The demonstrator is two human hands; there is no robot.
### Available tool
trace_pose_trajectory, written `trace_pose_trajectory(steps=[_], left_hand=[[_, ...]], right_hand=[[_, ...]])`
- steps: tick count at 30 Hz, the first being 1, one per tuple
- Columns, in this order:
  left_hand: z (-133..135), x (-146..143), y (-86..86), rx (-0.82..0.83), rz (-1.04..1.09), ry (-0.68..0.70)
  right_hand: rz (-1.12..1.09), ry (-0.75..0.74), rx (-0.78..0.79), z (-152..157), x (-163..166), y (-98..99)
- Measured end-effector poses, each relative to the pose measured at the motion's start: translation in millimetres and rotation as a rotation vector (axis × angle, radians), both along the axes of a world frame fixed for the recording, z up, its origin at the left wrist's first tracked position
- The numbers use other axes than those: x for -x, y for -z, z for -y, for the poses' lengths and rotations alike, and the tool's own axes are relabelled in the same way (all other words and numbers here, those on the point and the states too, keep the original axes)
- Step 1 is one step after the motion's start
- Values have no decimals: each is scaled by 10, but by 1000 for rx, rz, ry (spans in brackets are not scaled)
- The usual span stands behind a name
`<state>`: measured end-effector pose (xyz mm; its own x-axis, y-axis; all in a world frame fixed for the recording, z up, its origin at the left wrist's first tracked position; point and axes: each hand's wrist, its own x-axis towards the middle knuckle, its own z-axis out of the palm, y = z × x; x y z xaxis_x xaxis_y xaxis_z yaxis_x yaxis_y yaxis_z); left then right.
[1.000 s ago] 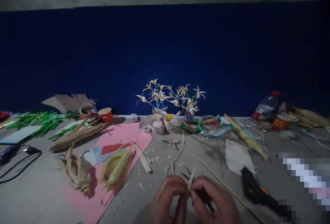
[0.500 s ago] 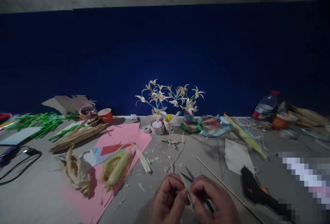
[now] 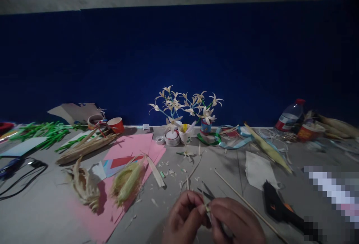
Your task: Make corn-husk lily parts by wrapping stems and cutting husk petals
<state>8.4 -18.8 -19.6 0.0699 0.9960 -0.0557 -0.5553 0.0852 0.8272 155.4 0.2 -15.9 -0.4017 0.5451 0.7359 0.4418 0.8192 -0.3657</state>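
Observation:
My left hand [image 3: 183,216] and my right hand [image 3: 237,217] meet low in the middle of the view, fingertips pinched together. Between them is a small pale strip, probably corn husk [image 3: 207,208], with only a little of it showing. Scissors [image 3: 206,191] lie on the table beneath my hands, their blades pointing away and the handles partly covered. Just beyond sits a loose pale husk flower [image 3: 187,155], among small husk scraps [image 3: 168,173]. A thin stick [image 3: 238,191] slants past my right hand.
Husk flowers [image 3: 174,105] stand in small cups at the back. A black glue gun [image 3: 276,203] and white sheet [image 3: 259,171] lie right. Left are pink paper [image 3: 131,145], dried husks [image 3: 84,189], a green-yellow husk [image 3: 127,184] and green stems [image 3: 47,131]. A bottle [image 3: 290,115] stands back right.
My right hand has turned, its fingers now lying further over the small strip. The pale length that stuck up between my fingertips is mostly out of sight. My left hand stays nearly in place.

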Motion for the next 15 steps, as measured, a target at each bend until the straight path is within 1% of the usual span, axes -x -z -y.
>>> trace_pose_trajectory(steps=[1,3,6,8,11,13,15], left_hand=[[-7,0,3,22,31,18],[-12,9,24,-17,-11,-24],[-3,34,70,-213,-218,-98],[9,44,97,-294,-310,-114],[21,44,119,-289,-348,-167],[21,41,120,-261,-336,-173],[19,41,116,-257,-344,-174]], right_hand=[[-46,-10,38,3,8,15],[-108,-33,118,2,28,27],[-115,-16,196,-11,46,11],[-95,12,247,-20,42,-12],[-157,-11,295,-26,25,-43],[-260,-74,310,-23,17,-54],[-331,-137,366,-14,17,-62]])
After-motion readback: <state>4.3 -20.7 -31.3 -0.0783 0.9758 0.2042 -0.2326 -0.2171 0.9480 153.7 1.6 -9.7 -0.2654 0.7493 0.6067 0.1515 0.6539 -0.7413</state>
